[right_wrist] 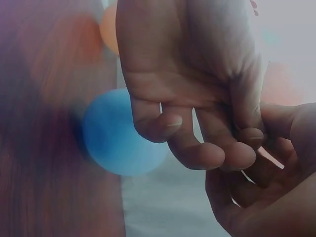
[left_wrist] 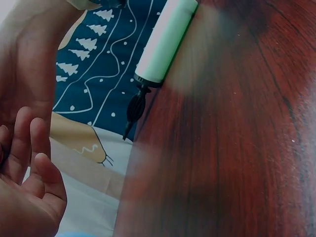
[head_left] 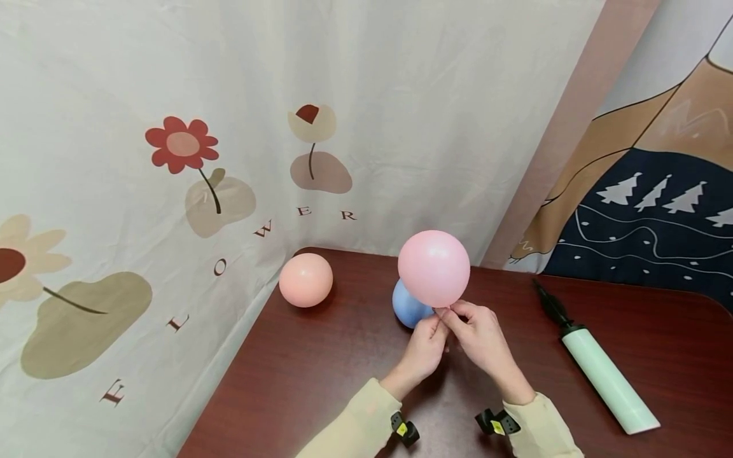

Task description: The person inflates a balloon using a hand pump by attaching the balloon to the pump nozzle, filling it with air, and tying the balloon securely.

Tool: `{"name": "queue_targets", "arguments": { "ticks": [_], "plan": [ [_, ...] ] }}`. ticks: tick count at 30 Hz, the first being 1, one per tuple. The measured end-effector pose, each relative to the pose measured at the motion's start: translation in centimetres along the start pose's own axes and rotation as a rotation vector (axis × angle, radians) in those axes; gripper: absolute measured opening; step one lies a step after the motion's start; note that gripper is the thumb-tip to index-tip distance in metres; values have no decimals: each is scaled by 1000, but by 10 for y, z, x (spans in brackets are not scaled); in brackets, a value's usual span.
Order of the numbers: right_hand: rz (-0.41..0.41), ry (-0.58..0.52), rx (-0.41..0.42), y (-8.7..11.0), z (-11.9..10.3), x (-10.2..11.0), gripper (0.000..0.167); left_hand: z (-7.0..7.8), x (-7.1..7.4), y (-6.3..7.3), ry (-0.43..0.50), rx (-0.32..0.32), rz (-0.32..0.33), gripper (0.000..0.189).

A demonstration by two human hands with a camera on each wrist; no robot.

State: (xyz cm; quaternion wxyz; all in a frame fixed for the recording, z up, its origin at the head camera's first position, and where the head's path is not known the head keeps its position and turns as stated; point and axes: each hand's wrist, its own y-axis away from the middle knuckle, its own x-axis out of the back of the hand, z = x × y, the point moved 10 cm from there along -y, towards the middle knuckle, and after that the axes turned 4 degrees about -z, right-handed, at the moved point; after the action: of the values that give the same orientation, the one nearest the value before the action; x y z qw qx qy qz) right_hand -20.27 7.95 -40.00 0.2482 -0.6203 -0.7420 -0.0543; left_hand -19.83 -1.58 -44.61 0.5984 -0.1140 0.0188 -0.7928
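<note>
A round, inflated pink balloon (head_left: 434,268) stands above my hands, its knot end down between my fingertips. My right hand (head_left: 483,337) pinches the balloon's neck between thumb and forefinger. From the left, my left hand (head_left: 425,346) meets it at the same neck, fingers curled in. The neck itself is mostly covered by the fingers. Partly behind the pink one, a blue balloon (head_left: 409,308) lies on the table; the right wrist view shows this blue balloon (right_wrist: 116,133) beside the hands.
A peach balloon (head_left: 306,280) sits at the table's back left corner. On the right lies a pale green hand pump (head_left: 607,378) with a black nozzle (head_left: 552,305). The dark red wooden table (head_left: 275,381) borders a flower-printed curtain (head_left: 458,114) at the back and left.
</note>
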Motion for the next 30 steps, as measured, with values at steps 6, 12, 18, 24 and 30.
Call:
{"name": "queue_targets", "arguments": {
  "ticks": [6,12,18,24,30],
  "plan": [
    [-16,-10,-20,1,5,0,13,2,-3,3,-103,-23,-28,30],
    [-41,-27,-28,-2,6,0,15,9,-7,2,-162,-36,-168,29],
    [-45,51,-35,-5,6,7,19,42,3,4,-488,-285,-237,17],
    [-58,170,23,-5,2,9,14,104,19,27,-829,-850,61,18],
    [-100,252,217,-1,6,3,16,118,-9,32,-1116,-1119,-37,23]
  ]
}}
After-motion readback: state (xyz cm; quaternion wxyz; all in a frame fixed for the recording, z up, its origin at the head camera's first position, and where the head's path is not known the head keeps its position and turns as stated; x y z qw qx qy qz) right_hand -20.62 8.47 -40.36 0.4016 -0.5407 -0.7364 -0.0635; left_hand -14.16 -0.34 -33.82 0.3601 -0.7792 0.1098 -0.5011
